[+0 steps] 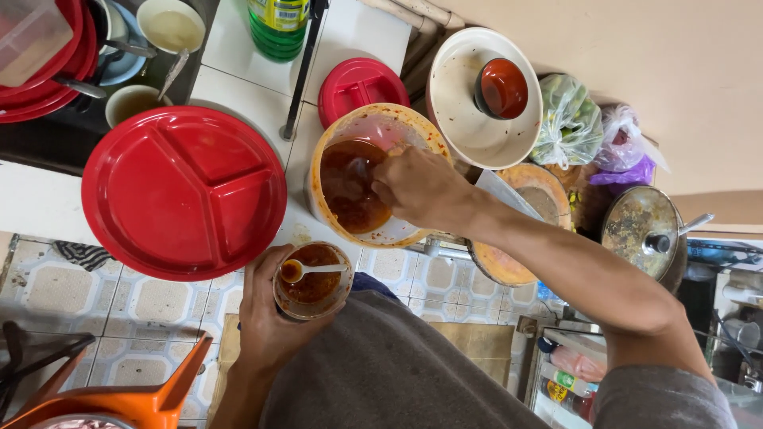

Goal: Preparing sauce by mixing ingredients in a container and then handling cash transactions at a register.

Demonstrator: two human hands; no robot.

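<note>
Mid-transfer of thick red-brown chili sauce, by the look of it: right hand (pixel 421 187) dipped into the large orange-smeared tub (pixel 373 179) on the white bench (pixel 238 71), fingers closed together, seemingly around a utensil that cannot be made out. Beside the tub, a red divided plate (pixel 183 191). Smaller, held off the bench edge, a round cup (pixel 312 280) clamped in the left hand (pixel 266 318), partly full of sauce, a white spoon (pixel 306 270) resting inside; next move probably calls for a steady carry across without dripping.
</note>
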